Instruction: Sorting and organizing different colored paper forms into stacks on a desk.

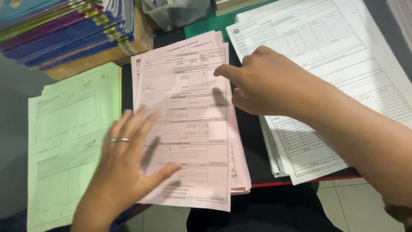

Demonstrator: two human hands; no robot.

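Observation:
Three stacks of printed forms lie side by side on a dark table. My left hand [128, 159], wearing a ring, rests flat with spread fingers on the lower left of the pink stack [195, 116] in the middle, over its left edge. My right hand [266, 81] hovers between the pink stack and the white stack [339, 56], fingers curled, its index finger pointing left over the pink stack's upper right edge. It holds nothing that I can see. The green stack [64, 137] lies to the left, untouched.
A slanted pile of coloured folders [64, 30] lies at the back left on a brown board. A clear plastic container [174, 13] stands at the back middle on a green mat. The table's front edge [296, 182] has red trim, with tiled floor below.

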